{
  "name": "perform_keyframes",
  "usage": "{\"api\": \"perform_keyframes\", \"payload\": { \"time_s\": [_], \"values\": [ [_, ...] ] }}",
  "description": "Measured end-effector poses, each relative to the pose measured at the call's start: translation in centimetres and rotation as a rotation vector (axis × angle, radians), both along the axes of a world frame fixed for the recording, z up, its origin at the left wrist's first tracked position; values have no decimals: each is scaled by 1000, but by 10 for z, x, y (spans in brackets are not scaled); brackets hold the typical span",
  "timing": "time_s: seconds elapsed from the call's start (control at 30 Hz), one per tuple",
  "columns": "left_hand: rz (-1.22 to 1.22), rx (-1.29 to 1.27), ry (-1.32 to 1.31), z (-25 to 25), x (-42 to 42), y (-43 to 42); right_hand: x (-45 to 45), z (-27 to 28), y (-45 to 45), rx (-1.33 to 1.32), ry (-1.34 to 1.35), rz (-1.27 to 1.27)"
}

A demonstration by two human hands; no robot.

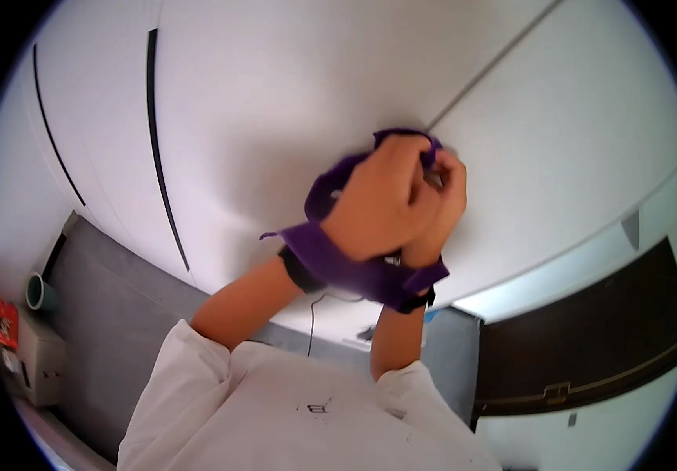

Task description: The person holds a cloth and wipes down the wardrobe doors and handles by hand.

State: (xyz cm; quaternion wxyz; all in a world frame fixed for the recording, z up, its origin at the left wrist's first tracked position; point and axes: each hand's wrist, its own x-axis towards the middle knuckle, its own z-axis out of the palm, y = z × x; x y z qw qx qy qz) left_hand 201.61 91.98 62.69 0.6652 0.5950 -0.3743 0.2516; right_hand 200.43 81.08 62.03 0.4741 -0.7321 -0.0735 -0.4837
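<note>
A strip of purple cloth (pixel 325 190) is gathered in both my hands. One part loops round past the fingertips, and another length crosses my wrists, with a loose end sticking out to the left. My left hand (pixel 378 200) lies over much of the cloth, its fingers bent inward against it. Pressed close on the right is my right hand (pixel 450 192), with fingers curled at the upper end of the cloth. Where the two hands meet, the fingers overlap and hide part of the fabric. A black band (pixel 301 271) circles my left wrist; dark material also shows at the right one.
Behind the hands spreads a broad white surface (pixel 276 94) with a dark seam and black slots. A thin cable (pixel 312 326) hangs near its lower edge. At lower left are a small cabinet (pixel 42 353), a red packet (pixel 1 320) and a bin (pixel 38 291). A dark brown door (pixel 589 330) is at right.
</note>
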Motion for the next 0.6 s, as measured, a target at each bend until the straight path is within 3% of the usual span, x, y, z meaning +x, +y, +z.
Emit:
{"api": "perform_keyframes", "payload": {
  "time_s": [0.1, 0.37, 0.47, 0.5, 0.6],
  "values": [
    [269, -62, -195, -15, 15, -24, 9, -16, -3, 116, -67, 25],
    [310, -55, -261, -46, 28, -23, 3, -40, 15, 89, -12, -19],
    [358, -27, -267, -55, 30, -22, 6, -66, 10, 27, -10, -172],
    [327, -11, -300, -62, 29, -22, 13, -82, 5, 44, -108, -144],
    [306, 75, -224, -94, 23, -21, 8, -121, 3, 99, -42, -160]
  ]
}}
